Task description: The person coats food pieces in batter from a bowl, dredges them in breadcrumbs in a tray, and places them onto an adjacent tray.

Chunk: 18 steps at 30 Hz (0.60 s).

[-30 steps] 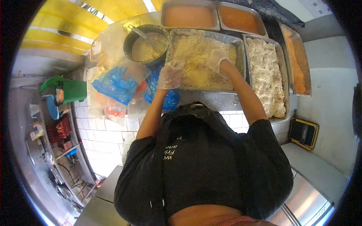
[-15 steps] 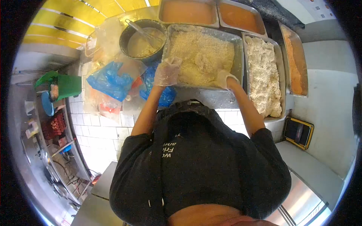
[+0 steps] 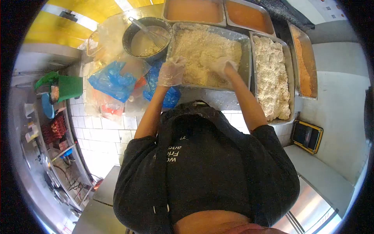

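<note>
A metal tray (image 3: 244,76) full of pale yellow, crumbly breading (image 3: 194,48) is in front of me. My left hand (image 3: 172,72), in a clear plastic glove, is closed over the tray's near left corner. My right hand (image 3: 225,66), also gloved, is down in the breading towards the right side of the tray. Its fingers are blurred and partly sunk in the crumbs, so what they may hold is hidden.
A pot (image 3: 126,45) of pale batter with a whisk (image 3: 150,33) stands left of the tray. Blue plastic bags (image 3: 117,84) lie nearby. Trays of orange liquid (image 3: 194,11) are behind; a tray of floury coated pieces (image 3: 270,78) and one of orange powder (image 3: 304,66) are at right.
My right hand has moved from the tray's near right edge inward and away from me, into the breading. My left hand has stayed at the near left corner.
</note>
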Motion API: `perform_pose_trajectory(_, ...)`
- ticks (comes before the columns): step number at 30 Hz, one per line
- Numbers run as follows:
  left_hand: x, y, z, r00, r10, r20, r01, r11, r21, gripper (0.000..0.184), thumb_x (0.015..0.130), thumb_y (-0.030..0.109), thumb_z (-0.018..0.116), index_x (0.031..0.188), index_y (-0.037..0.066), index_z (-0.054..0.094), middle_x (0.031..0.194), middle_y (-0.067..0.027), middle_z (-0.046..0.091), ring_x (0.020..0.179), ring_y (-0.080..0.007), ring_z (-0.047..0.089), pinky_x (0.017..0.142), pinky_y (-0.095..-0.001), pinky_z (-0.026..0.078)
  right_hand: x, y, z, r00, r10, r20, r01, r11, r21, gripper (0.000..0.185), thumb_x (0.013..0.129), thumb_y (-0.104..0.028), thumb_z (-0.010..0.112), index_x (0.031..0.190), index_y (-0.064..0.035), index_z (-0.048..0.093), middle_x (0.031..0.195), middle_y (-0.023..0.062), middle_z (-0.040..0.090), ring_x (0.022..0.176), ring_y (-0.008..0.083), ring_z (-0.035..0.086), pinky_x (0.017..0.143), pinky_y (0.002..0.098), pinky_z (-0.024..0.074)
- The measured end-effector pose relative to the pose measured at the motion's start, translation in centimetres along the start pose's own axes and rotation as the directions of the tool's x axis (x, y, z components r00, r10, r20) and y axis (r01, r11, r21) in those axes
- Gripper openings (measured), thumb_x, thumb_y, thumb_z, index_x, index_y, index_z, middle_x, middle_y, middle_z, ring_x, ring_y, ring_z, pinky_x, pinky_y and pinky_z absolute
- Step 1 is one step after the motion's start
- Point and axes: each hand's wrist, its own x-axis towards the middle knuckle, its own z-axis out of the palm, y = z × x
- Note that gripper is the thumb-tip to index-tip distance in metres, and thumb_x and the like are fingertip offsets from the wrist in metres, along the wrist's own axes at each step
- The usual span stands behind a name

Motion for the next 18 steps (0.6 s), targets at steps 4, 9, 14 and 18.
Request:
perform_pose_trajectory(4, 0.9, 1.9, -3.8, 0.961, -0.117, 0.249, 0.036, 0.951, 0.308, 0.02, 0.088, 0.015, 0.058, 0.107, 0.01, 0.06, 0.107, -0.0043, 0.064, 0.107, -0.02, 0.06, 0.09, -0.0314, 0.05, -2.2, -2.8, -1.8, 0.982, 0.051, 0.182, -0.114, 0.927, 0.358, 0.041, 0.09, -0.034, 0.068, 0.111, 0.0019, 0.07, 0.11, 0.0177, 0.072, 0.096, 0.0281, 0.067, 0.085, 0.0401, 0.0534)
perform_pose_trajectory(9, 0.7, 2.1, -4.1, 0.981, -0.099, 0.164, 0.067, 0.98, 0.189, 0.013, 0.089, 0.012, 0.059, 0.102, 0.012, 0.061, 0.106, -0.003, 0.064, 0.102, -0.0211, 0.061, 0.09, -0.0325, 0.051, -1.5, 2.1, -4.1, 0.976, -0.155, -0.151, 0.2, 0.917, 0.346, 0.034, 0.092, -0.031, 0.067, 0.103, 0.0002, 0.072, 0.091, 0.0246, 0.07, 0.082, 0.0304, 0.067, 0.073, 0.0433, 0.0525)
perform_pose_trajectory(14, -0.1, 0.6, -0.9, 0.971, -0.199, 0.134, 0.233, 0.915, -0.329, 0.01, 0.097, 0.012, 0.055, 0.105, 0.009, 0.06, 0.108, -0.0031, 0.064, 0.096, -0.0181, 0.062, 0.084, -0.0334, 0.052, -2.9, 1.7, -9.2, 0.965, -0.229, -0.128, 0.204, 0.962, -0.184, 0.043, 0.083, -0.037, 0.076, 0.106, -0.0015, 0.071, 0.1, 0.0195, 0.072, 0.095, 0.0269, 0.069, 0.086, 0.042, 0.0536)
perform_pose_trajectory(18, -0.9, -1.3, 2.7, 0.957, -0.261, 0.127, 0.282, 0.735, -0.616, 0.011, 0.1, 0.012, 0.052, 0.106, 0.008, 0.06, 0.108, -0.0051, 0.065, 0.092, -0.0174, 0.062, 0.08, -0.0344, 0.053, -4.5, -2.2, -8.2, 0.889, -0.352, -0.294, 0.194, 0.87, -0.454, 0.039, 0.09, -0.036, 0.065, 0.102, 0.0008, 0.07, 0.092, 0.0213, 0.07, 0.085, 0.0356, 0.066, 0.077, 0.0466, 0.0524)
